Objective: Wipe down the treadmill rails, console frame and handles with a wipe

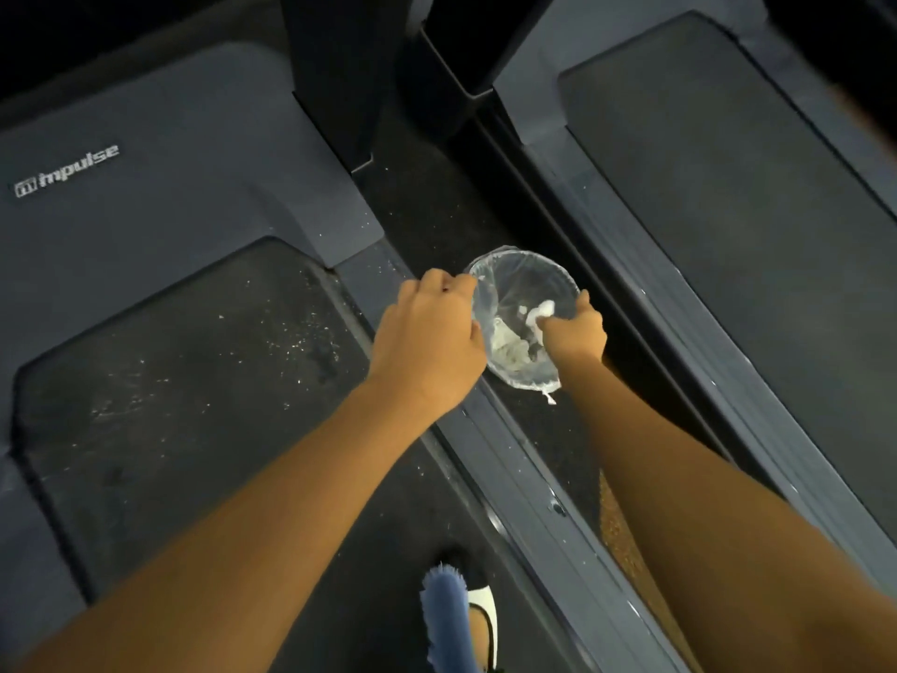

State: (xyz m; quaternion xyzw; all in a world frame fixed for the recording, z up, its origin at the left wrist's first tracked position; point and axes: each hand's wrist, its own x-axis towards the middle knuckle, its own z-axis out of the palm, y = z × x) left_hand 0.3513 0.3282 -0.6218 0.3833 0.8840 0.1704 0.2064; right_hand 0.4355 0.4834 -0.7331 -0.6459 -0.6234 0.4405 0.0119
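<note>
Wipes [507,344] in clear-lined bin [526,267]

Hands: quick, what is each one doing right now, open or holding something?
Left hand: closed, pinching the rim of the clear bag.
Right hand: closed, its grip on a white wipe at the bag's mouth.

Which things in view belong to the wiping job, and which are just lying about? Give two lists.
Job: white wipe, pinched by the right hand; clear bin liner, its rim gripped by the left hand; used wipes inside it; treadmill side rail.
Lying about: white specks on the left belt; Impulse logo; white shoe.
</note>
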